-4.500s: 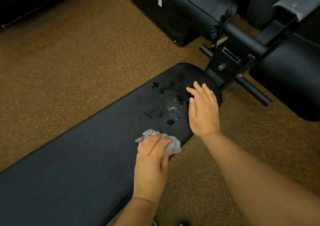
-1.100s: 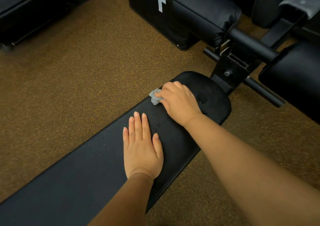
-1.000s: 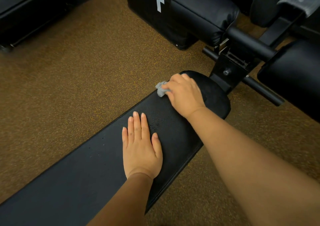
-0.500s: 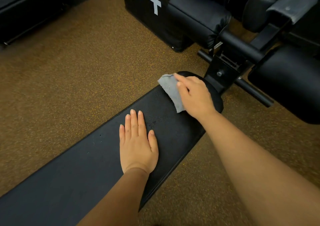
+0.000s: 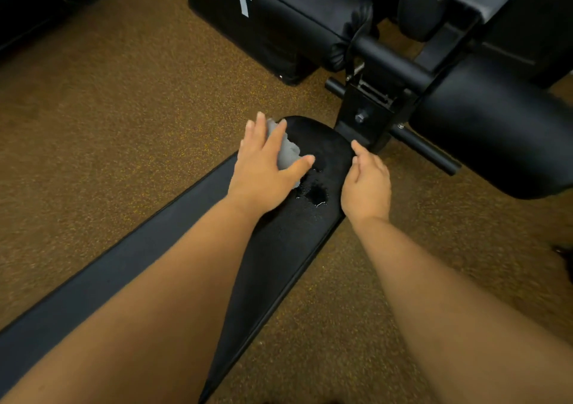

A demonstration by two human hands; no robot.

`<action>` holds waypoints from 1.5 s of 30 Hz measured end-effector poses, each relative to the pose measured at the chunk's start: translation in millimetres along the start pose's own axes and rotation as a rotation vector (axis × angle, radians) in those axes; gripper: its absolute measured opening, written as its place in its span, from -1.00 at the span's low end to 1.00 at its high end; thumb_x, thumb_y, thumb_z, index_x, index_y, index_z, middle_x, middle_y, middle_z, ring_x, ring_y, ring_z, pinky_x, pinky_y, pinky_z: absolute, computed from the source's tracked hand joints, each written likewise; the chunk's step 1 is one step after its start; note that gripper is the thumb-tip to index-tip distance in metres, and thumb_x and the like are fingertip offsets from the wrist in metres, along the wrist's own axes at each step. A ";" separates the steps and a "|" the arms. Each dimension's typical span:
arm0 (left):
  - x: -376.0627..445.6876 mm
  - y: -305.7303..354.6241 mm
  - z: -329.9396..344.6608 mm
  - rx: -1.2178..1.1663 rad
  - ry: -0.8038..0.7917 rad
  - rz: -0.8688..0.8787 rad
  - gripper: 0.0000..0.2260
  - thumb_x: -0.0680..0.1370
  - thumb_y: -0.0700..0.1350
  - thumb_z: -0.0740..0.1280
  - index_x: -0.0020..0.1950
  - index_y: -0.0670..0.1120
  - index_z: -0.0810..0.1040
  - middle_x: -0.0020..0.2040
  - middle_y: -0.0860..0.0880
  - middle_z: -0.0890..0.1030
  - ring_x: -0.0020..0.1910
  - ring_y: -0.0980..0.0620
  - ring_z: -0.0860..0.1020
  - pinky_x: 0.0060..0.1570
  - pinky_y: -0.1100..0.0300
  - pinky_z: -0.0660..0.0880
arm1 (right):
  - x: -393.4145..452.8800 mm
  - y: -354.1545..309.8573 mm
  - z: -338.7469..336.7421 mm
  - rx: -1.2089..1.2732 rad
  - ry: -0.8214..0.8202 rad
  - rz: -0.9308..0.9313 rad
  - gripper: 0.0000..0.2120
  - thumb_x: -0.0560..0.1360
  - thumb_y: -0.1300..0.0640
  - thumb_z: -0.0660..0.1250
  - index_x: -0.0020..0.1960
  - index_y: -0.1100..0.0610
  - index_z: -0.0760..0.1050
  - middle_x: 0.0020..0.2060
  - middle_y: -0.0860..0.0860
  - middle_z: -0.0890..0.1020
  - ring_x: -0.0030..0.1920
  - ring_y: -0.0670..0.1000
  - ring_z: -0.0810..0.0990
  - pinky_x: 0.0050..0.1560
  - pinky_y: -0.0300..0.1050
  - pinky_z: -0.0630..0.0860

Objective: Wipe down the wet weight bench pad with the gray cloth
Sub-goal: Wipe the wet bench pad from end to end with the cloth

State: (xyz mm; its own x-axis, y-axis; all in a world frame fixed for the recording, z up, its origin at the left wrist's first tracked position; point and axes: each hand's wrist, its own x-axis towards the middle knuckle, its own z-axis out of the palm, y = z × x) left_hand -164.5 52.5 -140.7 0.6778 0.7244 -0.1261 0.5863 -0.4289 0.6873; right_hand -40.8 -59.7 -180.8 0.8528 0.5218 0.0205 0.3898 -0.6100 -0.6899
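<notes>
The black weight bench pad (image 5: 279, 264) runs from the lower left to the middle of the head view. Near its far rounded end, my left hand (image 5: 263, 171) presses down on the crumpled gray cloth (image 5: 288, 152), fingers spread over it. A wet patch (image 5: 314, 192) of dark drops glistens just right of that hand. On the pad's right edge my right hand (image 5: 367, 186) rests with loosely curled fingers, holding nothing. Both forearms cover much of the near pad.
The bench's black metal bracket (image 5: 366, 115) and a crossbar (image 5: 424, 152) stand just beyond the pad's end. A large black roller pad (image 5: 496, 124) lies to the right. A black box with white numerals (image 5: 235, 15) sits behind. Brown speckled floor (image 5: 108, 109) surrounds the bench.
The gray cloth has passed from my right hand to my left, which has moved up the pad onto it. My right hand has shifted to the pad's right edge.
</notes>
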 end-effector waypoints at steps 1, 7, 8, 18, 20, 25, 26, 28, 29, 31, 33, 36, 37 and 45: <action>5.1 -3.1 5.2 0.022 -0.026 -0.003 -0.41 0.54 0.12 0.27 0.51 0.03 0.15 0.57 -0.03 -0.06 0.53 0.00 -0.15 0.48 0.03 -0.11 | -0.1 0.5 -0.1 0.000 0.004 -0.008 -0.63 0.64 0.20 0.05 0.41 0.07 0.36 0.28 0.06 0.50 0.30 0.05 0.38 0.30 -0.14 0.26; 6.6 1.5 23.8 -0.031 0.167 -0.018 -0.67 0.60 -0.17 0.20 0.38 -0.06 0.41 0.48 -0.04 0.30 0.49 0.00 0.18 0.42 0.12 0.15 | -0.2 1.0 3.8 0.006 0.024 -0.010 -0.63 0.63 0.21 0.06 0.41 0.07 0.36 0.27 0.06 0.51 0.27 0.07 0.39 0.25 -0.11 0.31; 5.7 5.7 24.5 -0.050 0.198 -0.043 -0.69 0.60 -0.19 0.19 0.34 -0.04 0.45 0.43 -0.02 0.38 0.44 -0.01 0.27 0.37 0.12 0.23 | -0.4 0.0 3.9 0.004 0.027 -0.008 -0.63 0.63 0.21 0.06 0.41 0.07 0.36 0.27 0.06 0.51 0.26 0.07 0.39 0.24 -0.11 0.32; -7.8 33.7 48.3 -0.075 0.216 0.023 -0.79 0.57 -0.21 0.19 0.12 -0.02 0.54 -0.03 0.03 0.52 -0.10 0.07 0.45 -0.17 0.22 0.32 | 0.0 -2.2 -2.6 0.008 -0.027 0.000 -0.62 0.63 0.22 0.06 0.42 0.07 0.34 0.28 0.06 0.50 0.29 0.07 0.38 0.29 -0.08 0.31; -12.3 30.6 49.6 -0.107 0.166 0.075 -0.78 0.57 -0.22 0.21 0.15 -0.03 0.54 0.07 -0.01 0.54 0.02 0.01 0.49 -0.08 0.18 0.39 | 1.5 -4.2 -4.4 0.031 -0.041 0.024 -0.62 0.63 0.22 0.06 0.42 0.06 0.35 0.28 0.07 0.50 0.30 0.07 0.39 0.28 -0.08 0.32; -7.9 22.2 30.6 -0.242 -0.174 0.058 -0.52 0.55 -0.01 0.23 0.47 0.11 0.24 0.48 -0.01 0.28 0.49 0.01 0.14 0.45 0.07 0.12 | 7.2 -16.2 -11.2 0.008 -0.092 0.101 -0.62 0.64 0.17 0.04 0.43 0.07 0.33 0.35 0.06 0.45 0.38 0.07 0.33 0.35 -0.07 0.25; -7.6 22.9 24.1 -0.278 -0.227 0.036 -0.47 0.53 0.08 0.19 0.50 0.19 0.14 0.53 0.02 0.19 0.53 0.02 0.02 0.48 0.06 0.01 | 5.8 -19.4 -11.4 -0.009 -0.087 0.062 -0.62 0.64 0.16 0.04 0.45 0.08 0.31 0.38 0.05 0.43 0.41 0.06 0.30 0.39 -0.06 0.21; -11.5 25.0 13.2 -0.259 -0.205 0.070 -0.46 0.53 0.14 0.05 0.51 0.24 0.01 0.56 0.07 0.03 0.52 0.09 -0.20 0.46 0.08 -0.24 | -0.5 -30.1 -11.6 0.013 -0.033 -0.054 -0.60 0.64 0.12 0.03 0.46 0.08 0.28 0.41 0.04 0.39 0.44 0.03 0.27 0.43 -0.05 0.16; -15.1 25.6 8.8 -0.234 -0.146 0.102 -0.47 0.54 0.11 -0.01 0.52 0.20 -0.02 0.56 0.08 -0.01 0.50 0.11 -0.24 0.44 0.11 -0.31 | -3.5 -36.6 -11.0 0.038 -0.014 -0.117 -0.59 0.63 0.08 0.02 0.45 0.08 0.29 0.42 0.05 0.39 0.44 0.03 0.27 0.44 -0.03 0.16; -24.7 22.0 3.1 -0.172 0.016 0.116 -0.48 0.57 0.06 -0.07 0.54 0.12 -0.04 0.56 0.07 -0.03 0.50 0.12 -0.24 0.41 0.16 -0.34 | -7.1 -48.1 -8.4 0.027 -0.061 -0.237 -0.54 0.60 -0.03 0.01 0.45 0.07 0.30 0.42 0.06 0.38 0.45 0.05 0.26 0.44 0.02 0.16; -36.0 9.3 4.2 -0.060 0.149 0.052 -0.50 0.59 0.01 -0.07 0.55 0.06 -0.02 0.57 0.02 -0.03 0.52 0.07 -0.20 0.42 0.13 -0.32 | -10.7 -55.1 -3.5 -0.067 -0.177 -0.348 -0.51 0.59 -0.11 0.06 0.46 0.04 0.28 0.45 0.05 0.33 0.48 0.08 0.20 0.45 0.07 0.11; -55.6 -13.7 17.3 0.170 0.149 -0.080 -0.53 0.64 -0.02 -0.08 0.55 -0.03 -0.04 0.57 -0.04 -0.07 0.53 0.04 -0.18 0.47 0.05 -0.27 | -17.3 -53.0 5.7 -0.231 -0.319 -0.449 -0.47 0.57 -0.10 0.15 0.50 0.03 0.21 0.49 0.04 0.24 0.50 0.11 0.10 0.47 0.07 0.03; -60.9 -19.5 23.3 0.260 0.132 -0.082 -0.52 0.64 -0.01 -0.12 0.55 -0.05 -0.06 0.57 -0.04 -0.09 0.53 0.04 -0.18 0.48 0.04 -0.25 | -19.6 -50.5 8.3 -0.267 -0.347 -0.470 -0.47 0.58 -0.06 0.16 0.51 0.04 0.19 0.50 0.05 0.22 0.51 0.11 0.08 0.48 0.06 0.01; -65.7 -22.7 34.5 0.312 0.203 -0.047 -0.50 0.60 0.00 -0.17 0.55 -0.06 -0.05 0.56 0.00 -0.02 0.53 0.11 -0.11 0.48 0.13 -0.21 | -15.9 -44.3 20.2 -0.345 -0.313 -0.559 -0.54 0.59 0.13 0.17 0.48 0.03 0.25 0.45 0.07 0.31 0.47 0.16 0.17 0.43 0.04 0.12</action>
State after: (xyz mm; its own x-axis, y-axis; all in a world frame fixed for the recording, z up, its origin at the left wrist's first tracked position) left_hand -207.1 -4.1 -172.6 0.5635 0.8260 0.0134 0.7427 -0.5137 0.4295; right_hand -78.6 -28.9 -165.2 0.3748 0.9252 0.0593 0.8696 -0.3286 -0.3685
